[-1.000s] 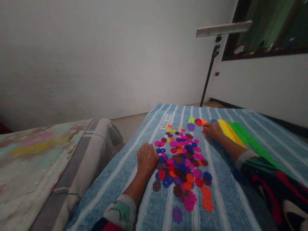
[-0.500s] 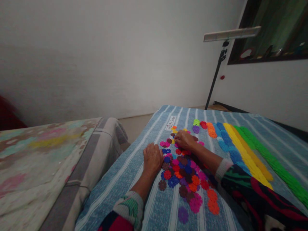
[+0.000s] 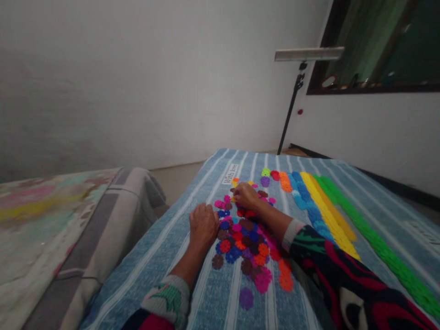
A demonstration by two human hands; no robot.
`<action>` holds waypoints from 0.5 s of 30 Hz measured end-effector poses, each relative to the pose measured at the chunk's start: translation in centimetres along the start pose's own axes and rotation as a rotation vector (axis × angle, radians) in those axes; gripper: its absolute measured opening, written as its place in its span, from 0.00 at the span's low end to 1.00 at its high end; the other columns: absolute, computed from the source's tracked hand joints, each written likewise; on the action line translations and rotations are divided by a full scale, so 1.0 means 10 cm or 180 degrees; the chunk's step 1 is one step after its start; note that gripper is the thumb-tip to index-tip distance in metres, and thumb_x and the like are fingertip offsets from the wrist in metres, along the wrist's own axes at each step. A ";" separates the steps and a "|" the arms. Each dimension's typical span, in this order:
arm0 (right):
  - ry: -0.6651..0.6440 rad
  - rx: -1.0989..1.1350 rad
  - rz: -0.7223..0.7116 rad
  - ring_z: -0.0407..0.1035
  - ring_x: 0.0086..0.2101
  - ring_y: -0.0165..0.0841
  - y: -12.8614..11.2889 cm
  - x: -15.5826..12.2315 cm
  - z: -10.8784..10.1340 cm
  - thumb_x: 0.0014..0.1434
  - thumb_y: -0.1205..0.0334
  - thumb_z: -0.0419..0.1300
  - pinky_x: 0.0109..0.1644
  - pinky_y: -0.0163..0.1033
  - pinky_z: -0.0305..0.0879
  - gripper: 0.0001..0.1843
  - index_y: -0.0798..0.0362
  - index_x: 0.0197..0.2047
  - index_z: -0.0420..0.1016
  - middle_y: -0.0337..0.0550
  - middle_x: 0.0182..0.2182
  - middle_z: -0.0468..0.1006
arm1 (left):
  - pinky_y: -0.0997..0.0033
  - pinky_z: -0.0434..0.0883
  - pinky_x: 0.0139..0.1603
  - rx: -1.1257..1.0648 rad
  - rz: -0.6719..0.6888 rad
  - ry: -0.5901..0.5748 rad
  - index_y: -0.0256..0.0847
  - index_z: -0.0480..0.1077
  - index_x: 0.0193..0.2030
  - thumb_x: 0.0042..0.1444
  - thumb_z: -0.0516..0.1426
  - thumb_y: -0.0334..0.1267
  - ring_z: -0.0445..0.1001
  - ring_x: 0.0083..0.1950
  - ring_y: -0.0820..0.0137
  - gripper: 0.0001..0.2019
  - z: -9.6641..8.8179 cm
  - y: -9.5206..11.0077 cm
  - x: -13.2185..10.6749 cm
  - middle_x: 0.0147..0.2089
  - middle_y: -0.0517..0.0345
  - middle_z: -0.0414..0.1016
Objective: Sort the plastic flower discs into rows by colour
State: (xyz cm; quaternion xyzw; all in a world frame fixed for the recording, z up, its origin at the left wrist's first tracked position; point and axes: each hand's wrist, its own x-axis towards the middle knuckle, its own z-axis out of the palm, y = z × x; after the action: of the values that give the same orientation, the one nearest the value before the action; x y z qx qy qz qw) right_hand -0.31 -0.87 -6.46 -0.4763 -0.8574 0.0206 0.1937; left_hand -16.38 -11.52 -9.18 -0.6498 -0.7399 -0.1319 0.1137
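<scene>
Colourful flower-shaped pieces lie in a loose, overlapping heap on a blue striped cloth. They are pink, brown, red, orange, blue and purple, and look crocheted. At the heap's left edge rests my left hand, its fingers curled and knuckles up; whatever is under them is hidden. My right hand reaches over the far end of the heap, fingertips bent down together among small yellow, brown and pink pieces. What it pinches, if anything, cannot be made out. A single purple flower lies apart at the near end.
Right of the heap run rows of overlapping flowers in blue, yellow and green. A second cloth-covered surface stands to the left across a gap. Behind are a lamp on a black stand and a window.
The view has turned slightly to the right, so everything sits further left. Both hands stay at nearly the same places on the heap.
</scene>
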 end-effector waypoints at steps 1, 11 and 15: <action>-0.0011 0.0037 0.0044 0.73 0.43 0.41 0.02 -0.02 -0.06 0.57 0.71 0.56 0.47 0.41 0.65 0.13 0.51 0.34 0.83 0.47 0.39 0.82 | 0.59 0.64 0.54 0.0009 0.0013 -0.0009 0.37 0.71 0.44 0.65 0.47 0.37 0.69 0.55 0.57 0.13 0.00 0.00 0.01 0.47 0.45 0.73; 0.0038 0.0184 0.0346 0.74 0.44 0.39 0.94 -1.13 -1.05 0.55 0.70 0.59 0.51 0.41 0.66 0.09 0.52 0.29 0.80 0.46 0.39 0.82 | 0.61 0.64 0.52 0.0113 0.0053 -0.0082 0.36 0.71 0.43 0.65 0.45 0.38 0.71 0.54 0.57 0.15 -0.06 0.01 0.06 0.47 0.44 0.73; 0.0149 0.0110 0.0824 0.75 0.43 0.41 1.56 -1.80 -1.34 0.53 0.68 0.59 0.51 0.43 0.66 0.08 0.52 0.27 0.80 0.47 0.37 0.82 | 0.61 0.64 0.51 0.0127 0.0061 -0.0069 0.35 0.71 0.44 0.65 0.45 0.38 0.71 0.54 0.58 0.15 -0.06 0.01 0.08 0.46 0.43 0.74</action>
State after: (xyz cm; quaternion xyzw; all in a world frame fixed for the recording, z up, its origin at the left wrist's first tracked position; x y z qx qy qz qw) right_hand 25.48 -9.19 -3.08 -0.5800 -0.7835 0.0491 0.2176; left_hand -16.39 -11.01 -8.38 -0.6558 -0.7374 -0.1089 0.1198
